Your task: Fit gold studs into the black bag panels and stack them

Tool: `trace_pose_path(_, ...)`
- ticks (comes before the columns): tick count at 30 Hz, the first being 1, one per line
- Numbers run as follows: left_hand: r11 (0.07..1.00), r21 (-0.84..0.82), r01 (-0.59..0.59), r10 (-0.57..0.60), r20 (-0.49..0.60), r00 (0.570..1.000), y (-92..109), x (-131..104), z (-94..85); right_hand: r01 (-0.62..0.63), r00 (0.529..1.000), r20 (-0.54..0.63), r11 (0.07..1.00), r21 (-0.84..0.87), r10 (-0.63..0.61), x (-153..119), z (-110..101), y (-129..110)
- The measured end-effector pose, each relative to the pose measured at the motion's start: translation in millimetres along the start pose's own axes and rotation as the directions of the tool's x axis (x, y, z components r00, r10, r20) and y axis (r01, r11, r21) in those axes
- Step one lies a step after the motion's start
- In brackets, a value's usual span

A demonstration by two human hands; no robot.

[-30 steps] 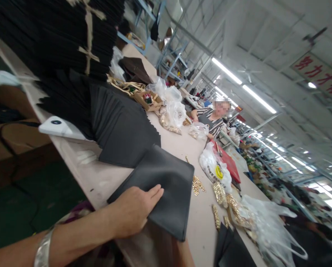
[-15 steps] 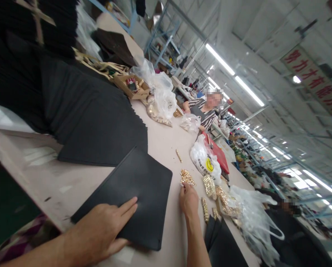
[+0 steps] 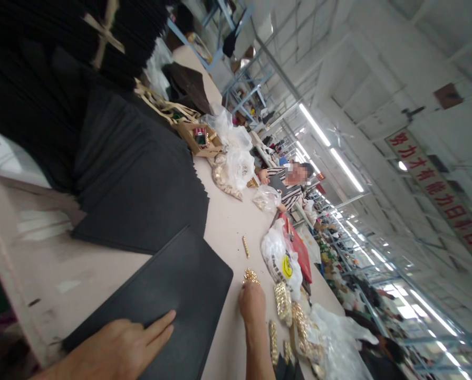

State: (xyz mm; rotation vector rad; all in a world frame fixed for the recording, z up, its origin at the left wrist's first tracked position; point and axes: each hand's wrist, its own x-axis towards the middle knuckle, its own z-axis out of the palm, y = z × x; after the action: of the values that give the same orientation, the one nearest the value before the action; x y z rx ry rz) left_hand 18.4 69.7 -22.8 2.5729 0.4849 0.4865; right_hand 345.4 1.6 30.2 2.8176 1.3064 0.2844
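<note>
Left hand [image 3: 117, 343] lies on a flat black panel [image 3: 172, 295], loosely open, with two fingers straight out side by side (its thumb does not show). Right hand [image 3: 252, 305] is bent down over a small gold pile [image 3: 250, 274], touching it, but its fingertips are hidden, so I can't tell if they are wide or pinched on a bit.

Biggest is the pale table [image 3: 225, 224], which looks tilted. On it sits a huge black bundle [image 3: 49, 26] with tan ties on it. Next to that, lots of black sheets [image 3: 141, 179] spread out like a fan, and the flat black panel is right by their near edge. Across the table is a person in a stripy top [image 3: 293, 196]. A big see-through bag [image 3: 334, 338] lies on the right side. Near it, a white bag with a yellow smiley [image 3: 279, 258] is beside something flat and red [image 3: 301, 250]. Farther back is an open cardboard box [image 3: 192, 141]. A shiny gold pack [image 3: 283, 303] sits to the right of the right hand. Smallest is a tiny gold strip [image 3: 246, 247], just past the small gold pile.
</note>
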Motion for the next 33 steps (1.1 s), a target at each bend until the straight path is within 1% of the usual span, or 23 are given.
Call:
trace_pose_path(2, 0.999, 0.036, -0.040, 0.038, 0.059, 0.998, 0, 0, -6.6, -0.015, 1.000, -0.024, 0.999, 0.052, 0.017, 1, -3, -1)
trace_pose_path(3, 0.997, 0.043, -0.059, 0.056, 0.072, 0.996, 0, 1, -10.0, -0.020, 0.999, -0.037, 0.996, 0.088, 0.024, 0, -6, -2)
trace_pose_path(5, 0.995, 0.042, -0.092, 0.089, 0.064, 0.994, 1, 1, -17.8, -0.016, 0.998, -0.052, 0.983, 0.180, 0.026, -5, -11, -6)
trace_pose_path(7, 0.992, 0.064, -0.109, 0.106, 0.053, 0.993, 3, 1, -27.7, 0.006, 0.999, -0.042, 0.960, 0.280, 0.006, -19, -16, -15)
trace_pose_path(8, 0.990, 0.082, -0.116, 0.112, 0.053, 0.992, 5, 1, -33.0, 0.013, 1.000, -0.016, 0.930, 0.367, -0.008, -29, -18, -21)
trace_pose_path(9, 0.986, 0.098, -0.131, 0.126, 0.061, 0.990, 6, 2, -38.2, 0.005, 0.999, 0.027, 0.877, 0.480, -0.021, -42, -21, -30)
trace_pose_path(10, 0.983, 0.114, -0.145, 0.138, 0.071, 0.988, 8, 2, -42.6, -0.023, 0.996, 0.083, 0.798, 0.603, -0.034, -55, -24, -39)
trace_pose_path(12, 0.971, 0.137, -0.195, 0.184, 0.093, 0.979, 9, 4, -47.7, -0.121, 0.978, 0.200, 0.594, 0.795, -0.067, -80, -30, -60)
trace_pose_path(13, 0.966, 0.149, -0.214, 0.202, 0.091, 0.975, 9, 5, -48.2, -0.170, 0.964, 0.249, 0.515, 0.840, -0.089, -91, -34, -71)
trace_pose_path(14, 0.960, 0.162, -0.229, 0.217, 0.086, 0.972, 8, 5, -47.6, -0.202, 0.951, 0.288, 0.480, 0.853, -0.112, -100, -37, -81)
trace_pose_path(16, 0.952, 0.186, -0.245, 0.236, 0.070, 0.969, 7, 5, -45.3, -0.227, 0.925, 0.342, 0.482, 0.846, -0.165, -111, -42, -97)
trace_pose_path(18, 0.949, 0.197, -0.248, 0.242, 0.054, 0.969, 6, 4, -43.4, -0.209, 0.906, 0.367, 0.529, 0.823, -0.211, -115, -45, -107)
trace_pose_path(22, 0.950, 0.187, -0.251, 0.250, 0.034, 0.968, 6, 3, -43.4, -0.103, 0.903, 0.336, 0.627, 0.772, -0.266, -109, -46, -118)
trace_pose_path(26, 0.958, 0.156, -0.241, 0.237, 0.044, 0.970, 6, 4, -45.7, -0.019, 0.903, 0.304, 0.681, 0.732, -0.302, -103, -51, -127)
trace_pose_path(28, 0.966, 0.129, -0.222, 0.217, 0.051, 0.975, 7, 3, -46.8, -0.027, 0.903, 0.317, 0.697, 0.717, -0.291, -102, -55, -131)
trace_pose_path(30, 0.976, 0.092, -0.196, 0.192, 0.054, 0.980, 7, 2, -46.4, -0.061, 0.899, 0.346, 0.705, 0.706, -0.269, -101, -55, -134)
trace_pose_path(33, 0.986, 0.041, -0.162, 0.160, 0.049, 0.986, 5, 1, -41.9, -0.136, 0.889, 0.403, 0.714, 0.687, -0.219, -97, -49, -136)
